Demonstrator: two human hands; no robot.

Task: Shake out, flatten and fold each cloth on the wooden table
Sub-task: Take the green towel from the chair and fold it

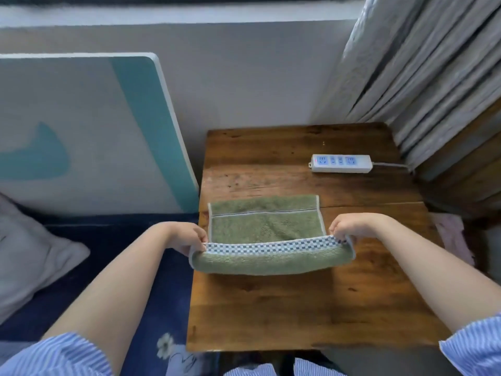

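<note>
A green towel (265,226) with a blue-and-white checkered border lies on the wooden table (311,302). Its near edge is lifted and curled over toward the far side, so the checkered band faces up. My left hand (189,237) pinches the left corner of that raised edge. My right hand (348,227) pinches the right corner. The far half of the towel lies flat on the wood, with a thin dark stripe across it.
A white power strip (341,163) with its cable lies at the back right of the table. Grey curtains (423,77) hang at the right. A white-and-teal board (95,131) leans on the wall at left, above a dark blue bed with a pillow (29,256).
</note>
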